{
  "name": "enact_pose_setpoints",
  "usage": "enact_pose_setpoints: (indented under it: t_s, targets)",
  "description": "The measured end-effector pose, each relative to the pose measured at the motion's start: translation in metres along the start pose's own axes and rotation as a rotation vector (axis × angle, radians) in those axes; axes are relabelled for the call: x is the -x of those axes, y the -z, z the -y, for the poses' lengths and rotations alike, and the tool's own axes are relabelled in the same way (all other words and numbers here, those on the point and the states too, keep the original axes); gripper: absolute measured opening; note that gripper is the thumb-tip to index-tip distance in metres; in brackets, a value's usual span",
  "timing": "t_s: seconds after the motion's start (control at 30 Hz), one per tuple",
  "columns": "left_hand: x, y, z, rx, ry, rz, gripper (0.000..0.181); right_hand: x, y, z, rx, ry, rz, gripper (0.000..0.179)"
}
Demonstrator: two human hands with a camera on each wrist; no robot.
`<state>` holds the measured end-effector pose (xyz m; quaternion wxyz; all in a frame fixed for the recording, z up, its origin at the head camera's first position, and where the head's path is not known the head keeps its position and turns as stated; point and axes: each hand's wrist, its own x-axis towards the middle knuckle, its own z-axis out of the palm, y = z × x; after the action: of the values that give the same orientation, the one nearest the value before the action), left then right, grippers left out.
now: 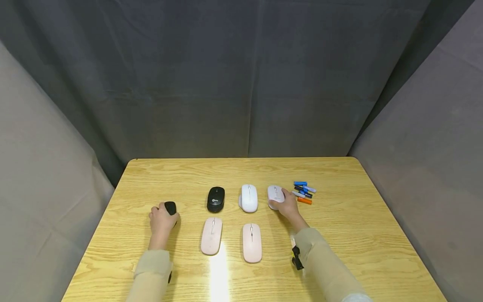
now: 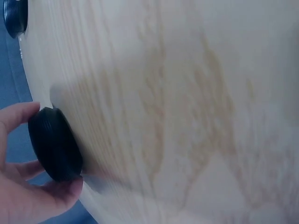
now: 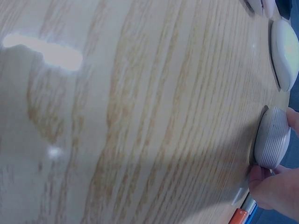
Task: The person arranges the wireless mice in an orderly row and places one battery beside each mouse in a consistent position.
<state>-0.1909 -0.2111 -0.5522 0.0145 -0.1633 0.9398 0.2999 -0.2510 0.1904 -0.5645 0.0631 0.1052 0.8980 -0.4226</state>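
Note:
At the left of the table my left hand (image 1: 162,219) grips a black computer mouse (image 1: 170,207); in the left wrist view thumb and fingers pinch the ends of this dark mouse (image 2: 55,143). Toward the right, my right hand (image 1: 287,205) holds a white computer mouse (image 1: 276,194) by its sides. The right wrist view shows its ribbed side (image 3: 273,137) between thumb and fingers. Between the hands lie another black mouse (image 1: 216,199), another white mouse (image 1: 249,198) and two pink mice, the left one (image 1: 211,236) and the right one (image 1: 252,243).
Just right of my right hand lies a small pile of markers (image 1: 304,191), with an orange one (image 1: 305,201) nearest me. The wooden table (image 1: 362,235) is bounded by a grey curtain (image 1: 188,84) behind and light cloth at both sides.

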Motion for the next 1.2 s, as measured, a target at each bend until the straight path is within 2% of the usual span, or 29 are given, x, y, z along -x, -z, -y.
enact_pose_setpoints:
  t_s: [0.3, 0.53, 0.8, 1.0, 1.2]
  targets:
    - [0.0, -0.003, -0.001, 0.016, 0.01, 0.0, 0.065, 0.001, 0.002, -0.002, 0.008, 0.03, -0.003, 0.076]
    - [0.0, -0.004, 0.001, 0.048, 0.003, -0.032, 0.062, -0.001, 0.003, -0.002, -0.011, 0.032, 0.005, 0.077]
    - [0.001, -0.006, 0.002, 0.079, -0.039, -0.069, 0.061, -0.004, 0.006, -0.005, -0.074, 0.056, 0.027, 0.078]
    - [0.006, -0.009, -0.01, 0.12, -0.075, -0.098, 0.063, -0.006, 0.006, -0.006, -0.151, 0.02, 0.036, 0.078]
    - [0.015, -0.018, -0.035, 0.151, -0.16, -0.134, 0.062, -0.009, 0.006, -0.007, -0.208, -0.027, 0.041, 0.079]
